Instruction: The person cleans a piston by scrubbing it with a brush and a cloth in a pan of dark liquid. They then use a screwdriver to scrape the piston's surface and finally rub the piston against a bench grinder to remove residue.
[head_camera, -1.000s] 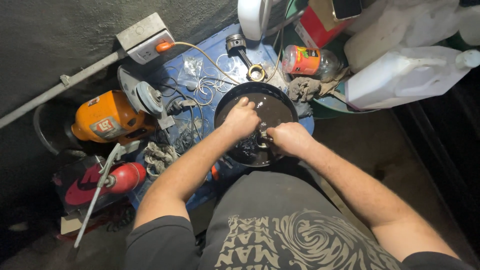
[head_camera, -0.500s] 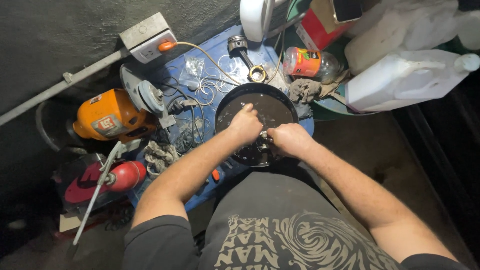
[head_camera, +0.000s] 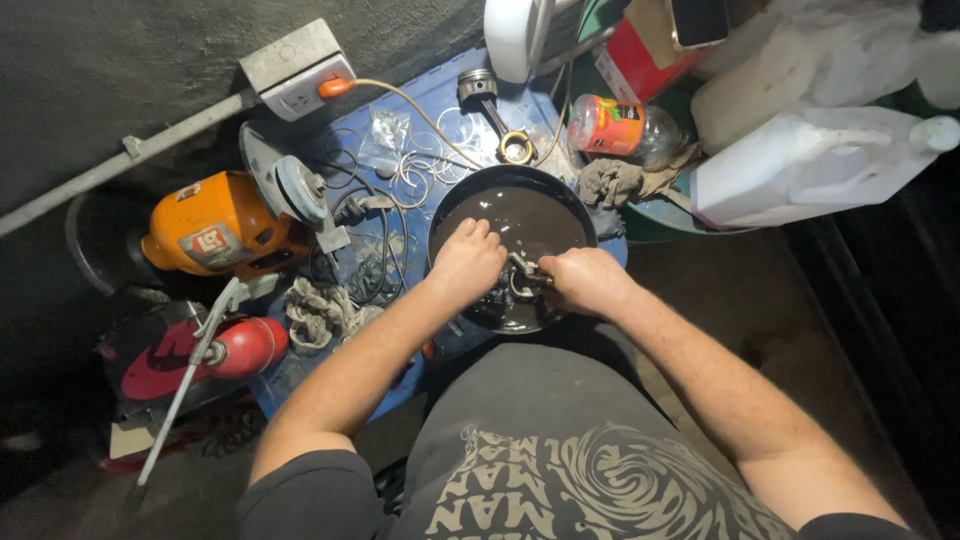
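Left hand (head_camera: 465, 262) closed on small metal part (head_camera: 518, 283), dipped in black pan (head_camera: 452, 208) of dark liquid | right hand (head_camera: 585, 281) gripped its other end, steadying it | pan sat on blue counter (head_camera: 420, 108), beside orange grinder (head_camera: 215, 225).

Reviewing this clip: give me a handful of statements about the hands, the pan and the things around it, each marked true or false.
1. Both hands are over the round black pan of dark liquid. True.
2. The right hand holds a small metal part above the liquid. True.
3. The left hand grips the orange angle grinder. False: the grinder lies untouched, off to the left of the pan.
4. The piston with connecting rod lies inside the pan. False: it lies on the blue surface beyond the pan.
5. A white plastic jug lies on its side at the right. True.
6. The wall socket has nothing plugged in. False: an orange plug sits in it.
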